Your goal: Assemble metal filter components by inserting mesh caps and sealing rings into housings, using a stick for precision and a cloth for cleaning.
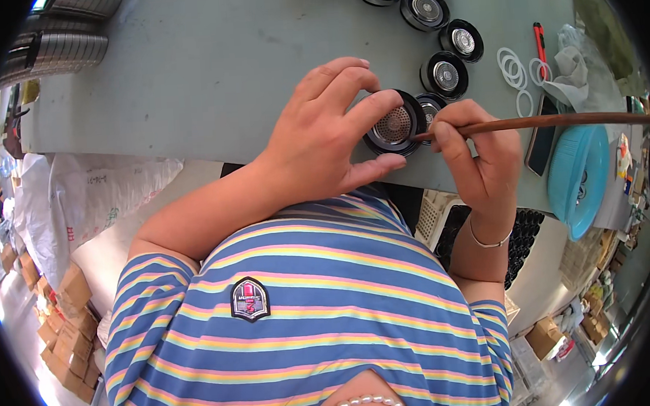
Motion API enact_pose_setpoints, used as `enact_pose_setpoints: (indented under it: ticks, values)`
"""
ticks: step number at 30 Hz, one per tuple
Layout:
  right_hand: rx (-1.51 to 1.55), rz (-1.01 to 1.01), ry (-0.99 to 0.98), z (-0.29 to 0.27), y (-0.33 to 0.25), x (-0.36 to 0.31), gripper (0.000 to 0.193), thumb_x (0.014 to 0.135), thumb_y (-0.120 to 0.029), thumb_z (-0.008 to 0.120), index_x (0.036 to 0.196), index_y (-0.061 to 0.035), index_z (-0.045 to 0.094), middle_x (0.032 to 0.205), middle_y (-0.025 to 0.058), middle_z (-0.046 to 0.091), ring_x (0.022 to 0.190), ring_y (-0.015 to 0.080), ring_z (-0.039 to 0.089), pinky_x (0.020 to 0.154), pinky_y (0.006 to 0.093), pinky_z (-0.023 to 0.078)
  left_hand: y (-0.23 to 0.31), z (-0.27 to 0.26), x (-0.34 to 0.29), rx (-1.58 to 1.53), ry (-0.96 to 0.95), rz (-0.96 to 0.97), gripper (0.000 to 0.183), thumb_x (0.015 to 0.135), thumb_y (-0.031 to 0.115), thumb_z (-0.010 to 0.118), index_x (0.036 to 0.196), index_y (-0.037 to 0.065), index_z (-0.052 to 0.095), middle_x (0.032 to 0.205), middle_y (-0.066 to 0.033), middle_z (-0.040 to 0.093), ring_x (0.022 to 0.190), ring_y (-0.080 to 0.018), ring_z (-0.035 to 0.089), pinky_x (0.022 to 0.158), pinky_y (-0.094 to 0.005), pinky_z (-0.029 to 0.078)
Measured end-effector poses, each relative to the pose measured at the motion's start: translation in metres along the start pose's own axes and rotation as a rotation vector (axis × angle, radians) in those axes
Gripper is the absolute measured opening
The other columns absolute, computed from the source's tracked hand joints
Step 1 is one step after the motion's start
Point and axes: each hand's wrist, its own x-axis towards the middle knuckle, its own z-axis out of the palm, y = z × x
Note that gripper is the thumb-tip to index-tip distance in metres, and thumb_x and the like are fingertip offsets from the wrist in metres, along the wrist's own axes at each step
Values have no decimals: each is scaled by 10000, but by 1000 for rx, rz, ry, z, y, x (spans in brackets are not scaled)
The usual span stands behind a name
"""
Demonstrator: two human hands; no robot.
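Observation:
Near the table's front edge, my left hand curves its fingers and thumb around a round black lid with a perforated metal disc in its middle. Between the thumb and fingers of my right hand is a thin brown stick, which stretches off to the right. The stick's tip meets the right side of the lid's rim. Just behind my right hand sits another black lid with a metal centre, partly covered. Several similar lids lie in a loose line toward the far side.
White rings lie at the right, beside a red-handled tool and clear plastic bags. A phone and a blue basin are near the right edge. Ribbed metal cylinders stand far left. A plastic basket is below the table edge.

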Motion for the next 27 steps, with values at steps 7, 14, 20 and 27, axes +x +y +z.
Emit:
enact_pose_setpoints:
  ticks: [7,14,20,27]
  values:
    - [210,-58,-88,21,-1,3,55,900,-10,703,912,-2,649,773,92,630,604,241,558,556,324,443,-4,4,-3,-106,-5,2,612,753,305,857,1262,61,620,1230,-143,615,1213,-390,571,1014,-491,484]
    - [110,-131,29,34,-1,25,58,909,-31,712,925,-12,660,768,109,625,611,263,578,558,342,451,-6,4,-3,-220,34,12,771,753,289,873,1380,14,518,1276,-153,626,1177,-389,588,1023,-479,476]
    - [-209,-67,146,18,-5,14,92,923,-64,713,877,-44,635,666,88,553,572,247,545,536,339,429,-5,3,-3,-220,-1,-50,862,736,298,894,1437,17,479,1306,-171,606,1153,-376,597,1012,-452,478]
    - [703,226,111,25,8,-23,144,1062,-67,513,1082,-23,649,837,113,737,563,71,541,503,194,412,-10,9,-7,-242,-5,-68,801,754,360,870,1413,81,511,1239,-165,598,1128,-382,578,1002,-459,474]
